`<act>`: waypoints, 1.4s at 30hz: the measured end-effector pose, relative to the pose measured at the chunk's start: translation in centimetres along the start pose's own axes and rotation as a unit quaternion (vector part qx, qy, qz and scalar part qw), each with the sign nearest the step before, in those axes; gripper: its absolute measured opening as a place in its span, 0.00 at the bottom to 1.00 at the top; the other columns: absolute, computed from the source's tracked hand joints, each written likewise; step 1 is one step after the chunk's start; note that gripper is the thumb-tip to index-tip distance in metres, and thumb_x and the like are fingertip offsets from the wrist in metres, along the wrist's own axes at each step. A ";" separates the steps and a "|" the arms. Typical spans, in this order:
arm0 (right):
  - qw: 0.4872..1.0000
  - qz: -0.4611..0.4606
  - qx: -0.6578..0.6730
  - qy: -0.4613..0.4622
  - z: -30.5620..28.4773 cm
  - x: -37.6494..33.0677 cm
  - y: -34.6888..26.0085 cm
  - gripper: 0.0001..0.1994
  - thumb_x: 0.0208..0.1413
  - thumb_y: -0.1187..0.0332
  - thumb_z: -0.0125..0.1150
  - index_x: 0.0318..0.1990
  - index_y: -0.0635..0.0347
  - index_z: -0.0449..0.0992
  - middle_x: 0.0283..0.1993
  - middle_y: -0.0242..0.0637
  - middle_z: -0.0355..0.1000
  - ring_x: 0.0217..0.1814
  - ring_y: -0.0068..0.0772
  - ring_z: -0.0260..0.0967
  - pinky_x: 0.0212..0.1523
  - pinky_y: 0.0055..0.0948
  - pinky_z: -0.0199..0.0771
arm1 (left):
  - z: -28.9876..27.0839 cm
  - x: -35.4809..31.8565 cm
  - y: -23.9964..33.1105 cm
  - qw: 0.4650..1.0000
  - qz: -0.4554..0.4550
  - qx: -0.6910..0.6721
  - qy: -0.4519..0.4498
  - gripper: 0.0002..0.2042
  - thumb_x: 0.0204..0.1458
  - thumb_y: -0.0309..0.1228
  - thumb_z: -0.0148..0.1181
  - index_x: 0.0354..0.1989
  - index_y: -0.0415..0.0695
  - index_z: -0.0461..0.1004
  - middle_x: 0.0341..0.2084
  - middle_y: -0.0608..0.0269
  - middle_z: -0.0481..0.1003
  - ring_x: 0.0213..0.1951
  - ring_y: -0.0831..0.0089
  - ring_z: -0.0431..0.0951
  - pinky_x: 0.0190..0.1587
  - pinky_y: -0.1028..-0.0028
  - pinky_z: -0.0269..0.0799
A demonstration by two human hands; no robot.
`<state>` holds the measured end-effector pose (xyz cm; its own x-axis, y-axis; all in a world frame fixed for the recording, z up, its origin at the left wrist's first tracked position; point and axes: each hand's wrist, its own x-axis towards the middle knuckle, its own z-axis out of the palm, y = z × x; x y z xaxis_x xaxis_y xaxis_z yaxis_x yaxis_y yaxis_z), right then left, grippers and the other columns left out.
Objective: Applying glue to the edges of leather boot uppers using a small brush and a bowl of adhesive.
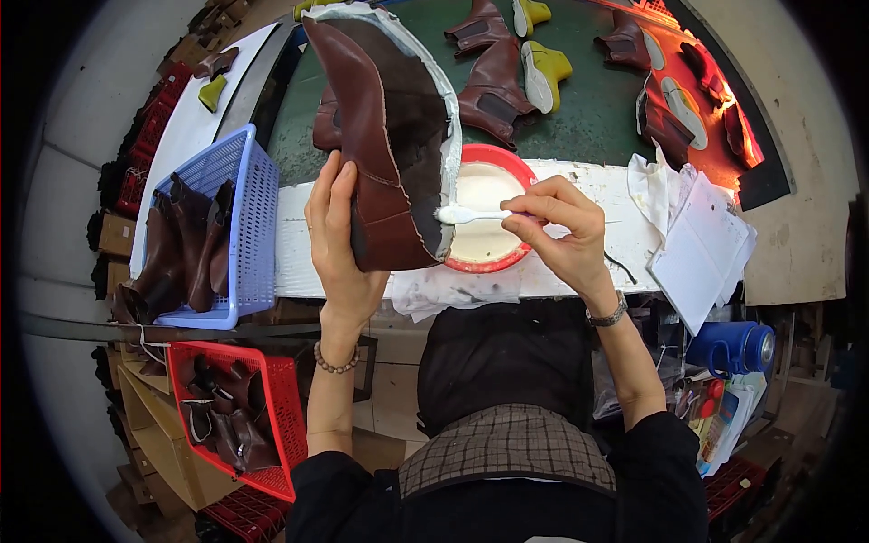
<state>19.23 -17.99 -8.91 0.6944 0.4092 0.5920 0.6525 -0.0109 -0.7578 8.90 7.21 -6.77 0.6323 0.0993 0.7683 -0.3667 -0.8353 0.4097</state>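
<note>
A brown leather boot upper (353,100), its dark inside showing, is raised over the front of the bench. My left hand (339,231) grips it from beneath and the left, fingers wrapped on the leather. White paste coats the upper's right-hand edge. Between the thumb and fingers of my right hand (566,226) is a small white brush (471,215), much like a toothbrush. Its bristle end touches the coated edge low on the right. Behind the brush stands a red bowl (493,155) of white liquid, partly hidden by the upper and my right hand.
Brown and yellow-green boots lie on the green belt (398,27) beyond the white bench, some under orange light at right. A blue basket (258,271) and red basket (288,425) of boots stand left. Papers (692,244) and a blue jug (731,348) are right.
</note>
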 end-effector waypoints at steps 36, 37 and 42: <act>0.999 -0.025 -0.034 -0.031 -2.9 3.9 1.0 0.09 0.52 0.78 0.73 0.42 0.64 0.86 0.38 0.35 0.78 0.38 0.23 0.75 0.37 0.22 0.73 | -7.4 -7.5 -3.7 0.708 -0.510 -0.484 -0.062 0.10 0.35 0.10 0.51 0.29 0.32 0.73 0.17 0.58 0.69 0.13 0.71 0.63 0.16 0.71 0.61; 0.995 -0.077 -0.024 -0.051 -2.5 4.4 0.6 0.09 0.52 0.78 0.74 0.42 0.64 0.86 0.39 0.35 0.78 0.38 0.23 0.75 0.38 0.21 0.74 | -7.2 -7.5 -3.6 0.678 -0.481 -0.548 -0.093 0.11 0.34 0.10 0.51 0.28 0.32 0.72 0.16 0.57 0.69 0.13 0.71 0.63 0.15 0.71 0.59; 0.999 -0.022 -0.046 -0.018 -3.4 2.9 1.5 0.07 0.51 0.73 0.76 0.38 0.57 0.87 0.35 0.30 0.78 0.33 0.20 0.71 0.39 0.24 0.65 | -5.3 -7.6 -3.6 0.680 -0.418 -0.602 0.035 0.10 0.30 0.10 0.49 0.25 0.29 0.71 0.16 0.48 0.70 0.10 0.64 0.60 0.12 0.69 0.55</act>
<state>23.23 -19.92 -7.44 0.6544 0.4431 0.6127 0.7080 -0.0747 -0.7022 1.81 12.30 -11.44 0.9443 0.3281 0.0243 -0.2192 0.5724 0.7902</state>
